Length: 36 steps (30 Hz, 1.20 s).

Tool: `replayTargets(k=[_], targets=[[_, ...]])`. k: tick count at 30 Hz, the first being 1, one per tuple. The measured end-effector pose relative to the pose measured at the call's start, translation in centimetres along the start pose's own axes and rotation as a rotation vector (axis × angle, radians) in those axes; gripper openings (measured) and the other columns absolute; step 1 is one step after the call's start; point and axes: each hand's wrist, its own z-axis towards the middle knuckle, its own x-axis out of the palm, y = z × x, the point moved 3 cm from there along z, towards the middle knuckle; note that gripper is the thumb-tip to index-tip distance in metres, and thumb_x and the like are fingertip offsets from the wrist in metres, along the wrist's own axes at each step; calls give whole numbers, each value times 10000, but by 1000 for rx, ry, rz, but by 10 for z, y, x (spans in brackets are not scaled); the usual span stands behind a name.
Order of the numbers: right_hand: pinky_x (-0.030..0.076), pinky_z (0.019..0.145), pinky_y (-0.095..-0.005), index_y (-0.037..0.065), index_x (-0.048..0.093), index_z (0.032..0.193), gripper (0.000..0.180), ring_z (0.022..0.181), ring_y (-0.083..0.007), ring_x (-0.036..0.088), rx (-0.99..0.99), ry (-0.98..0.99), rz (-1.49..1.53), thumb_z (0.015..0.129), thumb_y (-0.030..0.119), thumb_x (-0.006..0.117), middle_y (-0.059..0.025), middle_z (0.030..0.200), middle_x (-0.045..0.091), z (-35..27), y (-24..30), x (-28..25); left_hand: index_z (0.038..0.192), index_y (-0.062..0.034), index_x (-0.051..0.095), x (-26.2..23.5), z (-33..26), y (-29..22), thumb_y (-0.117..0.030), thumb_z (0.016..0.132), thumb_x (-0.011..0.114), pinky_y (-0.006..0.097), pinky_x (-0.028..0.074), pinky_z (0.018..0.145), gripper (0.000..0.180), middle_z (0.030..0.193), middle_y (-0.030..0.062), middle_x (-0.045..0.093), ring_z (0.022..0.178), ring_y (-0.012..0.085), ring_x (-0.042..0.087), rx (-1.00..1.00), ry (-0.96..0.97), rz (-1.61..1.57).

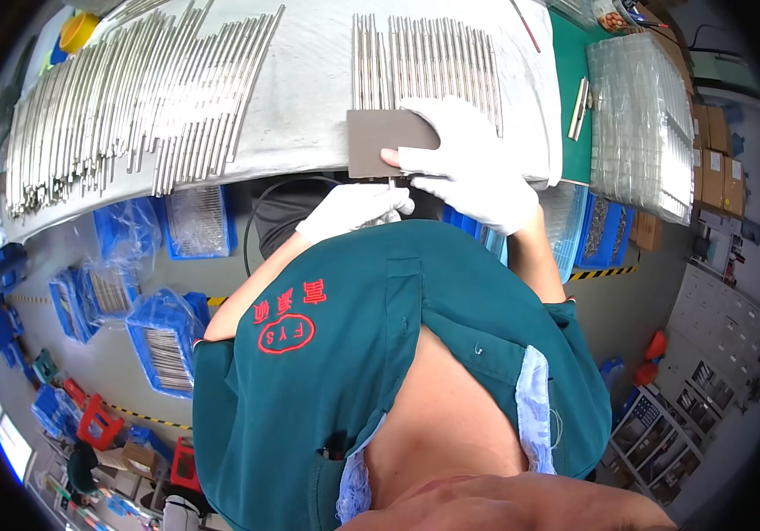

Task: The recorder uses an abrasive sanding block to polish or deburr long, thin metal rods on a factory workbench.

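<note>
In a white glove, my right hand (477, 168) grips the right side of a flat grey-brown rectangular pad (373, 142), its bare thumb tip on the top face. My left hand (351, 211), also gloved, is closed just below the pad, close to my body. A short bit of thin metal rod (391, 183) shows between its fingers and the pad's lower edge; the remainder is hidden. Beyond the pad, a neat row of slim metal rods (442, 57) lies on the white-covered table (309, 88). A much larger spread of similar rods (132, 97) covers the table's left part.
Stacked clear plastic trays (641, 124) stand at the right by a green mat (570, 88) with a slim cutter-like tool (579, 108). Blue crates (163, 345) sit on the floor at the left, and another blue crate (606, 232) at the right. A black cable (261, 208) hangs below the table edge.
</note>
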Motion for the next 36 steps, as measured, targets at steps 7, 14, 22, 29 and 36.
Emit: replayTargets(k=[7,14,22,29,36], targets=[[446,931,-395,240,731,1144,408,1103,-314,551,155,-111,-123,742,170,714,-139,1306,558,-22,-24,-42,872,-52,680,-3,-2,-8,-344,891,710,186,407,538,294,708,-15,621,604,19,507,-20,-57,332],[427,988,-414,248,719,1167,417,1179,-321,517,13,-24,-35,753,202,725,-135,1356,530,13,14,-3,809,-72,647,0,2,-6,-389,874,720,209,372,495,332,659,-41,571,564,26,474,68,-12,387],[359,1099,-352,128,611,1321,523,1337,-258,431,407,-364,283,812,102,724,-134,1493,403,-26,-39,-51,832,-67,668,-7,5,-7,-432,873,705,221,430,560,369,714,-11,644,595,39,519,29,-52,516],[394,1071,-331,65,522,1378,603,1275,-230,478,532,-835,380,821,92,750,-125,1447,438,-36,-96,-24,1179,-71,658,-13,-1,-2,-307,988,506,336,525,810,340,1109,90,691,959,205,670,740,300,1584],[413,1054,-337,45,524,1370,622,1254,-253,502,619,-931,330,801,112,768,-157,1447,442,-46,-101,-10,1391,-74,510,-3,-12,-14,-276,1030,473,217,464,833,416,1239,41,633,933,82,559,113,118,576]])
